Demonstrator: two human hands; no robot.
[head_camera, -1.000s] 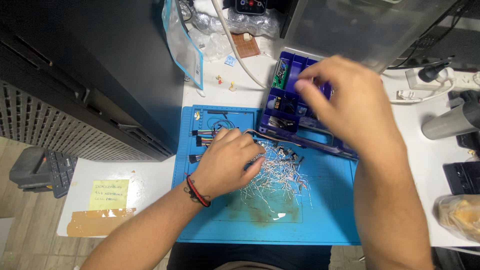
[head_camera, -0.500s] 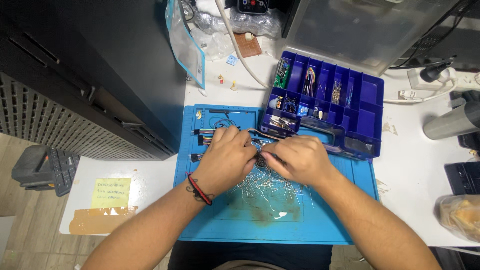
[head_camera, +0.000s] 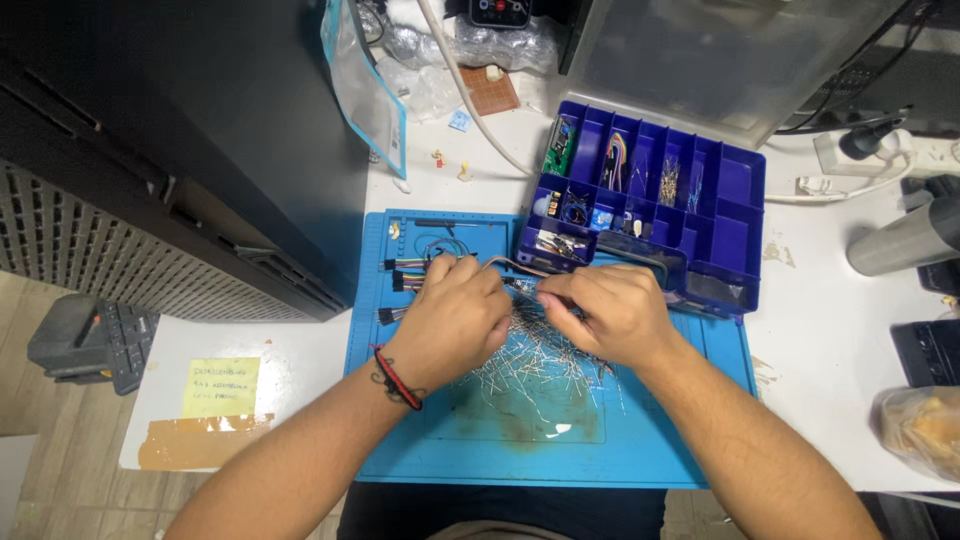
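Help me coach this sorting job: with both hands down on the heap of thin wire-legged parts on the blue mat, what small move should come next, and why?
Probably lift one part free of the heap and carry it toward the blue compartment box. The left hand and right hand meet fingertip to fingertip over the pile on the blue mat, and the box stands open just behind them.

Both forearms enter from the bottom of the frame, bare to the elbow, no sleeves in view. Left hand (head_camera: 455, 320): bare, no rings or glove visible; a thin red and black cord bracelet (head_camera: 397, 379) circles the wrist, left of centre in the frame. Right hand (head_camera: 610, 315): bare, no glove, wrist unadorned; a dark garment shows at the bottom edge between the arms.
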